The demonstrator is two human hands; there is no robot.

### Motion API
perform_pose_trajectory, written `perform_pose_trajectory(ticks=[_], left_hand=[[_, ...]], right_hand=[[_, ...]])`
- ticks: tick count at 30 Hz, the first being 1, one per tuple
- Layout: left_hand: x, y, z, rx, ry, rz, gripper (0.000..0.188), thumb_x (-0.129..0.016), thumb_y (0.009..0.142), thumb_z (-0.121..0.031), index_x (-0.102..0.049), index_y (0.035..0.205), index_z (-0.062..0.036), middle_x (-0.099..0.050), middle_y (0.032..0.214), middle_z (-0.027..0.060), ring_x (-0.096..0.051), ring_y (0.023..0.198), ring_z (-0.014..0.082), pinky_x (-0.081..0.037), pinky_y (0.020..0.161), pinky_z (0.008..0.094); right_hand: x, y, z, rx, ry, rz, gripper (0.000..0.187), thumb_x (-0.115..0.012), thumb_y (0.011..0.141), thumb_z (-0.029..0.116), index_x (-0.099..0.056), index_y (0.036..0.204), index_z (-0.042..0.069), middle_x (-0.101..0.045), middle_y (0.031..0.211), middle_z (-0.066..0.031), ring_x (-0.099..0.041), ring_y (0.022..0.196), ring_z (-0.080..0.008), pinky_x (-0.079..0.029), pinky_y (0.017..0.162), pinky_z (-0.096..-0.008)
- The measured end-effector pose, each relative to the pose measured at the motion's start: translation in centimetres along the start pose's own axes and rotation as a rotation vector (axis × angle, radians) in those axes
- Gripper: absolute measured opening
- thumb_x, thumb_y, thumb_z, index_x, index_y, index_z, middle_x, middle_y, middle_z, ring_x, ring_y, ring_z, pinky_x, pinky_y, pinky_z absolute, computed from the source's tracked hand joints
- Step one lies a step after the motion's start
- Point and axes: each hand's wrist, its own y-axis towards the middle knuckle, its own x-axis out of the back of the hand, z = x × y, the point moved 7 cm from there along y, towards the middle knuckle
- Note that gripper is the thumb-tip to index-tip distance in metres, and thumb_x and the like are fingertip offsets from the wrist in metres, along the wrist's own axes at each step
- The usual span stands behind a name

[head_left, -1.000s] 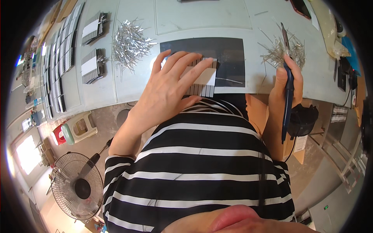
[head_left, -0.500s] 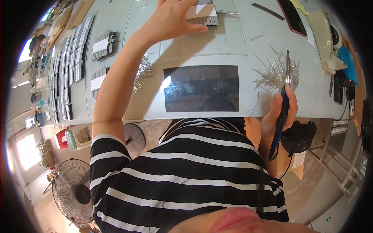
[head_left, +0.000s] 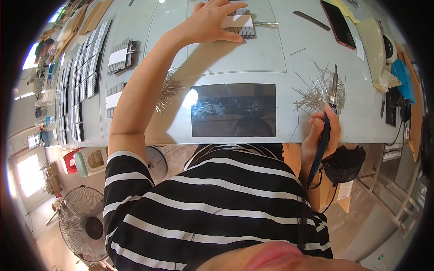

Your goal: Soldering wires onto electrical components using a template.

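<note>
My left hand reaches to the far middle of the table. Its thumb and fingers span the near and far edges of a small stack of grey strips with a white band across it. Thin silvery wires stick out from the stack's right end; the hand hides its left end. In my right hand is a soldering iron with a dark blue handle, held like a pen. Its metal tip points away from me, over a loose pile of thin metal strips.
A dark glossy panel lies at the table's near edge. Banded stacks and rows of grey strips fill the left side. Another metal pile lies by my left forearm. A phone and flat dark strip lie far right.
The whole view has shifted slightly. My left hand and the banded stack have moved a little to the right. The soldering iron's handle end has swung slightly left.
</note>
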Motion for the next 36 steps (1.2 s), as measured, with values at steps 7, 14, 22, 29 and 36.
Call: perform_pose_trajectory(ticks=[7,14,22,29,36], left_hand=[[-0.6,-0.4,0.3,-0.084,-0.001,-0.094,0.093,-0.083,0.073,-0.042,-0.038,0.149,-0.0123,-0.05,0.137,0.0182,-0.047,0.128,0.0368,-0.033,0.109,0.0526],[2.7,-16.3,3.0,-0.069,0.155,-0.22,0.083,-0.087,0.067,-0.024,-0.051,0.143,-0.0225,-0.053,0.141,0.0083,-0.044,0.136,0.0274,-0.028,0.115,0.048],[5.2,-29.9,9.4,0.298,0.089,-0.038,0.109,-0.087,0.055,-0.001,-0.041,0.151,-0.0243,-0.04,0.155,0.0016,-0.031,0.145,0.0262,-0.026,0.122,0.0441],[5.0,-30.4,11.8,0.278,-0.144,-0.024,0.1,-0.079,0.057,0.01,-0.046,0.148,-0.0153,-0.049,0.148,0.0048,-0.045,0.136,0.0244,-0.034,0.115,0.0368],[6.7,-30.4,12.8,0.311,-0.193,-0.075,0.092,-0.082,0.064,-0.01,-0.046,0.147,-0.0167,-0.049,0.149,0.0009,-0.044,0.139,0.0232,-0.035,0.117,0.0417]], right_hand=[[0.8,-1.0,-2.0,-0.081,0.096,-0.124,0.042,-0.055,0.101,0.023,-0.051,0.129,-0.008,-0.059,0.068,-0.0086,-0.052,0.061,-0.0137,-0.045,0.061,-0.0274],[1.6,1.6,-1.2,0.123,-0.191,0.397,0.037,-0.077,0.085,0.002,-0.056,0.115,0.001,-0.057,0.08,-0.0052,-0.048,0.066,-0.0127,-0.042,0.061,-0.0251],[-1.3,2.0,-0.7,0.148,-0.219,0.637,0.045,-0.085,0.073,0.001,-0.058,0.108,0.004,-0.049,0.073,-0.0044,-0.044,0.064,-0.0171,-0.038,0.059,-0.0283],[-4.4,1.8,0.1,0.14,-0.404,0.371,0.03,-0.079,0.078,0.002,-0.064,0.104,0.007,-0.054,0.067,-0.0056,-0.053,0.062,-0.0235,-0.042,0.059,-0.0338],[-2.4,1.9,-0.1,-0.068,-0.328,0.28,0.03,-0.077,0.081,0.002,-0.061,0.106,0.005,-0.047,0.063,-0.0005,-0.046,0.057,-0.0111,-0.039,0.054,-0.0239]])
